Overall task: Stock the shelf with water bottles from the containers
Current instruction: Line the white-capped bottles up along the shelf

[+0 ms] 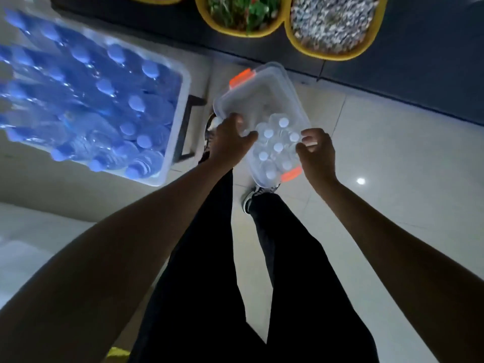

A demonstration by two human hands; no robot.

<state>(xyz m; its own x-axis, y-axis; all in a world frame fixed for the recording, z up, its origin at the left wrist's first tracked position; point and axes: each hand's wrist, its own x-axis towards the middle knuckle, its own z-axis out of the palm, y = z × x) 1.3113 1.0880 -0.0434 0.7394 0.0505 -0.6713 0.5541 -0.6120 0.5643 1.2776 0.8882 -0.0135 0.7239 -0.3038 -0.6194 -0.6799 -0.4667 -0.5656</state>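
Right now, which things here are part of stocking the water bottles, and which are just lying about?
Job: clear container, gripped by left hand and right hand; its white-capped bottles; white tub of blue-capped bottles.
Lying about: planter with greenery; planter with pebbles.

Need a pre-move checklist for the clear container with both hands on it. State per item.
1. Left hand grip on the left rim of the clear container: ok, fingers curled over it.
2. Right hand grip on the right rim: ok, fingers and thumb pinch it.
3. Load balance: not ok, white-capped bottles bunch at the near end; the far end is bare.
4. Gap to the tray of blue-capped bottles on the left: ok, apart.
5. Orange latches, up or down: cannot tell, blurred.
6. Shelf to stock: cannot tell, not in view.
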